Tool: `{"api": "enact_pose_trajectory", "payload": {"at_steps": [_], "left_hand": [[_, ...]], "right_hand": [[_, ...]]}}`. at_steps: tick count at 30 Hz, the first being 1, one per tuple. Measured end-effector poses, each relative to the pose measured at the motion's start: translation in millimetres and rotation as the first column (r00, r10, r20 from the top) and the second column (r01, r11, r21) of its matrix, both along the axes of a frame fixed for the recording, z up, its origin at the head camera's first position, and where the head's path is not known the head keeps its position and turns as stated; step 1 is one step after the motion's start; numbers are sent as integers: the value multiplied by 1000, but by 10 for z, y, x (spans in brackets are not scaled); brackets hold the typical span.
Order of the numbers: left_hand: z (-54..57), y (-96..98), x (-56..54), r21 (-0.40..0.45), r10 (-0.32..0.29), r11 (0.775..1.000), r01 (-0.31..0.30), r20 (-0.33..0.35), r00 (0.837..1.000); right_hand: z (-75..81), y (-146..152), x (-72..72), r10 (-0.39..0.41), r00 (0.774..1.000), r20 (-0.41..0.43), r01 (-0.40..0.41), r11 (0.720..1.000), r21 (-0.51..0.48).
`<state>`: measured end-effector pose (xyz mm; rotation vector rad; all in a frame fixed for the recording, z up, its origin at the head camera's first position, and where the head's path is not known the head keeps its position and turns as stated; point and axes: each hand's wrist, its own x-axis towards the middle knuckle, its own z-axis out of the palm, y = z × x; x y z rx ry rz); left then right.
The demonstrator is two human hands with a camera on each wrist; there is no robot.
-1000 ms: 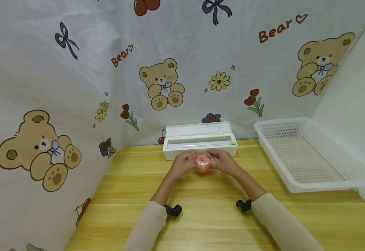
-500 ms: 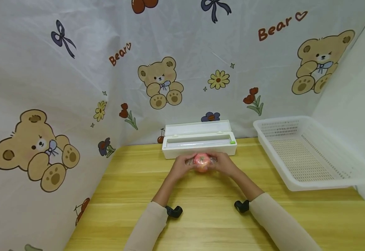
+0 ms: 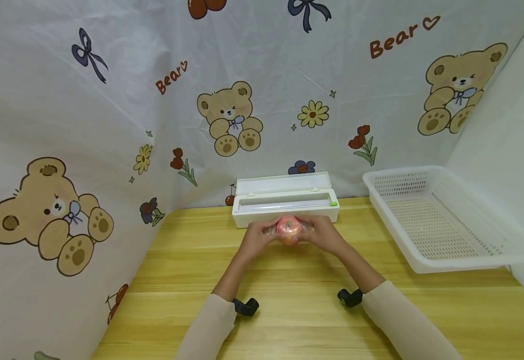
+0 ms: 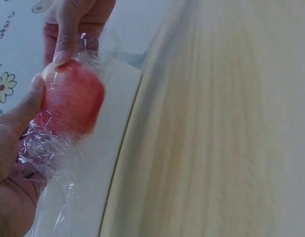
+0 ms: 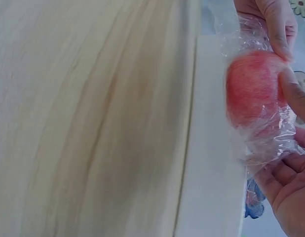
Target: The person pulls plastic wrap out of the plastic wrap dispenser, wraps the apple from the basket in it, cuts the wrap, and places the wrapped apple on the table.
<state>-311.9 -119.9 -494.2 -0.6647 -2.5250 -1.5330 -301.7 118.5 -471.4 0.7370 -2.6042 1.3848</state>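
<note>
A red apple wrapped in clear cling film is held between both hands, in front of a white box. My left hand grips it from the left, thumb on the apple and fingers gathered round the bunched film. From the other side my right hand does the same, its thumb pressing the apple in the right wrist view. Loose film bunches at both sides of the fruit and trails below it in the left wrist view. Parts of the fingers are hidden behind the apple and film.
The long white cling film box stands against the back cloth with its lid raised, a film roll inside and a green slider at its right end. A white perforated basket sits at the right on the wooden table.
Both hands have kept hold of the apple near the same spot. The film at its sides has been drawn in from spread to bunched, and the apple has risen slightly in the view.
</note>
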Motion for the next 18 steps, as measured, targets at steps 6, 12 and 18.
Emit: {"api": "enact_pose_trajectory", "payload": {"at_steps": [6,12,18], "left_hand": [[268,-5,122,43,-54,997,56,-45,998],[444,1,239,90,-77,993,82,-56,995],[572,24,380,108,-77,991,83,-58,995]], "right_hand": [[163,51,164,-52,998,-29,49,994,-98],[279,63,297,-77,996,-41,70,988,-135],[357,92,420,-48,999,-26,43,981,-187]]}}
